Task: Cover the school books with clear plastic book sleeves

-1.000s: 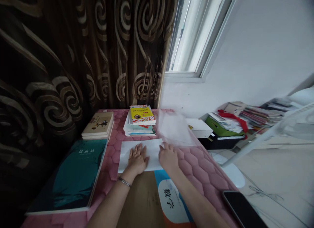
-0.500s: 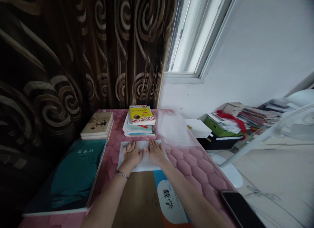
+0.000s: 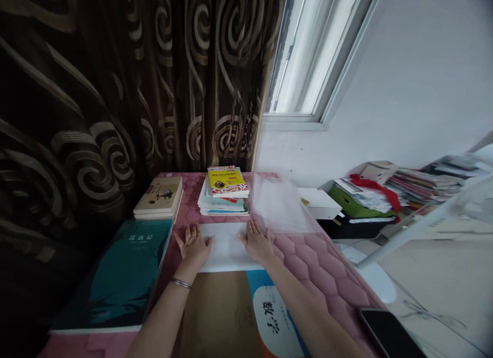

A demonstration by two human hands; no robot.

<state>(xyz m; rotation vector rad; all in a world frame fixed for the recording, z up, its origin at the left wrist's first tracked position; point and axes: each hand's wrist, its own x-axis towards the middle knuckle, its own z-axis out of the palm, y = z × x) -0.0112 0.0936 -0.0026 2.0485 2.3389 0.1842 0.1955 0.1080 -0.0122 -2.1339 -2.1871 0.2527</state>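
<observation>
- The paper (image 3: 225, 247) lies flat between the left hand (image 3: 195, 247) and the right hand (image 3: 259, 244), its long axis running sideways from one hand to the other.
- It is plain white and looks smooth; whether it joins the brown-and-blue book (image 3: 219, 312) on the near side of the hands is hard to tell.
- Both hands are spread open, palms down at its two ends, gripping nothing.
- Beyond the right hand lie see-through sheets (image 3: 281, 204).

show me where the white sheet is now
In the head view, the white sheet lies below centre, between the book stack and brown cover, with the left hand at its left edge, the right hand at its right.
</observation>
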